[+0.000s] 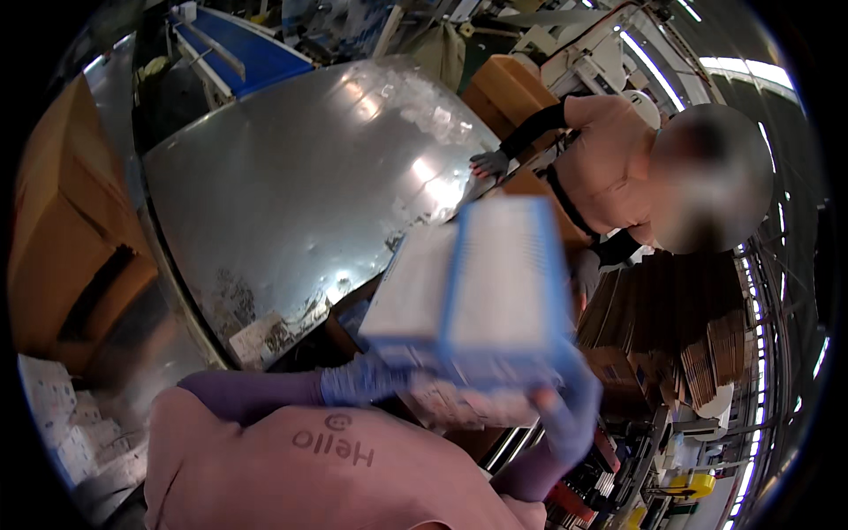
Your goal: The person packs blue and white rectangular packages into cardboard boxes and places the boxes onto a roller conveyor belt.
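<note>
Two white-and-blue packs [503, 274], pressed side by side and blurred by motion, are held up in front of my chest. My left hand [367, 378], in a blue glove, grips their lower left end, its fingertips mostly hidden. At the lower right, my right hand [565, 411] is closed against the packs' near side, also gloved in blue. Beneath them shows a whitish printed bundle [477, 405]; whether it is part of the held load I cannot tell.
A metal table [291, 185] lies ahead, with a blue conveyor belt [243, 49] beyond it. A co-worker [605, 163] leans a gloved hand on its right edge. Flattened cardboard [671, 309] is stacked at right; a large carton [71, 212] and small white packs [75, 424] stand at left.
</note>
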`<state>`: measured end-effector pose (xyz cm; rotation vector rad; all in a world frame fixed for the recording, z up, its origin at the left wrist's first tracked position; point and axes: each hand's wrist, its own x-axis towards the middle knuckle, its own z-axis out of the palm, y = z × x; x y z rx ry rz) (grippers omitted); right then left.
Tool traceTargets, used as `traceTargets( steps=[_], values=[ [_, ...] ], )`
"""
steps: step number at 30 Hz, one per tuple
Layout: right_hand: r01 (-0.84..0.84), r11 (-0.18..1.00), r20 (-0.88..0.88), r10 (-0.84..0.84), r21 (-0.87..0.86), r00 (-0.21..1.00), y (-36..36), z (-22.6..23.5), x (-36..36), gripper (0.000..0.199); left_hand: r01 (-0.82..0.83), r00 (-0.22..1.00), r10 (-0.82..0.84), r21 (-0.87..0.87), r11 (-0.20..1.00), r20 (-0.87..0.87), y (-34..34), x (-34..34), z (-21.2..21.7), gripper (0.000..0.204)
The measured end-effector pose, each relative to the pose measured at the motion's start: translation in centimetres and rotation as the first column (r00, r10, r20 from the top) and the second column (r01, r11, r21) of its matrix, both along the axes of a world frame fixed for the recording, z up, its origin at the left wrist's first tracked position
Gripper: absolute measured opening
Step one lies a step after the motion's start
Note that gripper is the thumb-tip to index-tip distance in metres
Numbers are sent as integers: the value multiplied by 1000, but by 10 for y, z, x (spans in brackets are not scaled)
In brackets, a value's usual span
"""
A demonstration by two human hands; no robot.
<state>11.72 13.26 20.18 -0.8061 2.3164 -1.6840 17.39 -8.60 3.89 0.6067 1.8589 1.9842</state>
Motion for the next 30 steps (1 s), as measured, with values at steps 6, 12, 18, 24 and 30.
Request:
traceTargets(
  steps=[6, 12, 18, 24, 30],
  values=[
    [316, 423, -231, -241, 849, 943, 37, -213, -123, 61, -20, 870, -265, 567, 823, 416, -1, 27, -35, 36],
    [363, 404, -291, -230, 840, 929, 39, -320, -135, 56, -749, 641, 702, 54, 660, 311, -90, 46, -60, 51],
    [418, 485, -374, -190, 768, 908, 31, -317, -117, 62, -818, -198, 846, -392, -421, -495, -265, 158, -146, 34],
    [511, 566, -428, -285, 647, 858, 43, -332, -118, 52, -109, -189, 727, -721, -684, -661, -407, 221, -175, 35],
    [418, 853, 29, -448, 313, 893, 77, -316, -66, 50, -115, 198, 828, -851, -512, -525, -481, 262, -235, 33]
  ],
)
